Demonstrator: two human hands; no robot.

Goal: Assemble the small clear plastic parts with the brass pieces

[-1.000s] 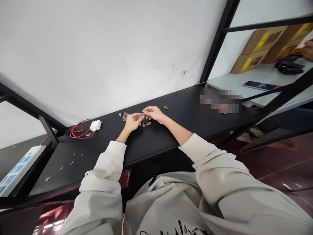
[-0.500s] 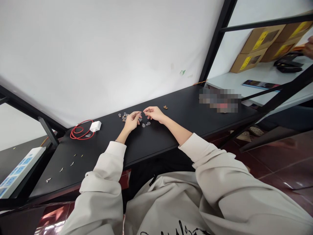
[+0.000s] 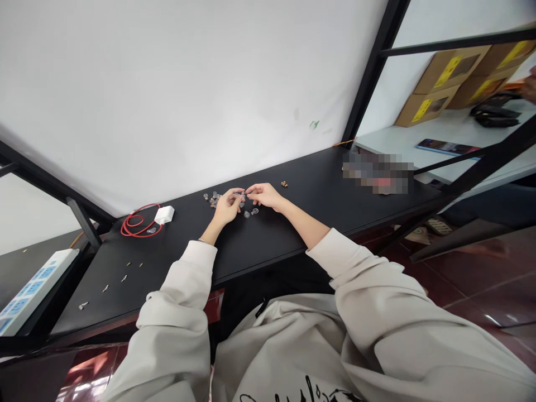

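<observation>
Pinching clear piece (image 3: 243,197) in left hand (image 3: 227,207); cannot tell grip of right hand (image 3: 268,196). Unreadable: sweatshirt script (image 3: 310,389), yellow box labels (image 3: 449,70).

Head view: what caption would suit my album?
Left hand and right hand close together over a black table, small clear pieces nearby, red cable to the left.

I see the left hand (image 3: 227,206) and right hand (image 3: 267,197) close together over the black table (image 3: 268,245), perhaps pinching something too small to make out. Clear pieces (image 3: 247,214) lie near them, brown bits (image 3: 284,184) beyond the right, a red cable (image 3: 130,225) further left.
</observation>
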